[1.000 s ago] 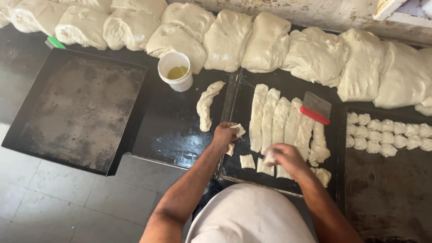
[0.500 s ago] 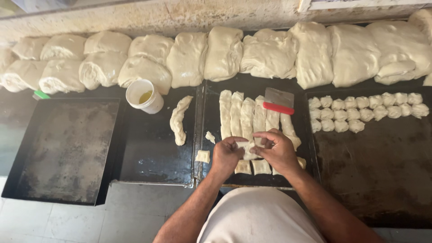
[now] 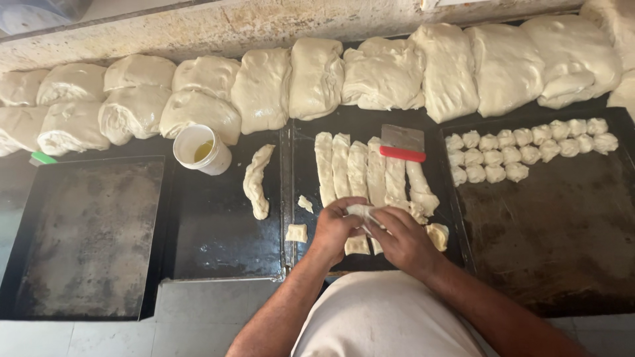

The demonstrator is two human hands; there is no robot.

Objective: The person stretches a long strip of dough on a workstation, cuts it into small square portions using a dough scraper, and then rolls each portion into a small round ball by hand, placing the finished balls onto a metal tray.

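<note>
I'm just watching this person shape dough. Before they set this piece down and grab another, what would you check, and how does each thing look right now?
1. Both hands on one piece: ok. The left hand and right hand together pinch a small dough piece.
2. Piece fully shaped: cannot tell, the fingers cover most of it.
3. Room for it on the right tray: ok, bare surface lies below the rows of dough balls.
4. More dough to cut: ok, long dough strips lie on the middle tray.
5. Scraper within reach: ok, it rests on the strips.
6. Cup of oil upright: ok.
</note>
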